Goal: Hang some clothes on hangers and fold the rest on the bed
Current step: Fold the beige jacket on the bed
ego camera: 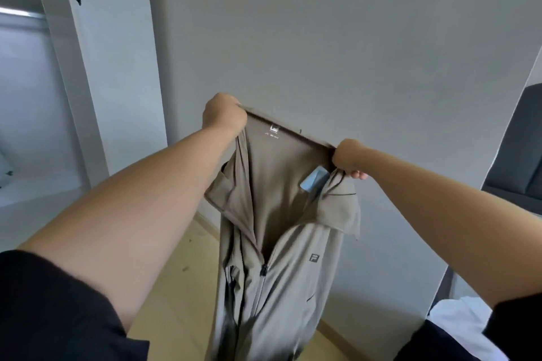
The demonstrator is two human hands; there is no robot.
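Blk short sleeves (52,308), both arms

jacket (293,302) | chest logo (315,257): "F" | neck print (274,129) (too blurred)

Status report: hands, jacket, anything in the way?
Left hand and right hand each grip the jacket collar. Jacket hangs held up, zip partly open. Nothing in the way in view.

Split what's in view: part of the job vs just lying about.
Job: beige jacket, gripped at the collar by left hand and right hand; wardrobe rail.
Lying about: dark chair; white fabric at lower right, unclear what it is.
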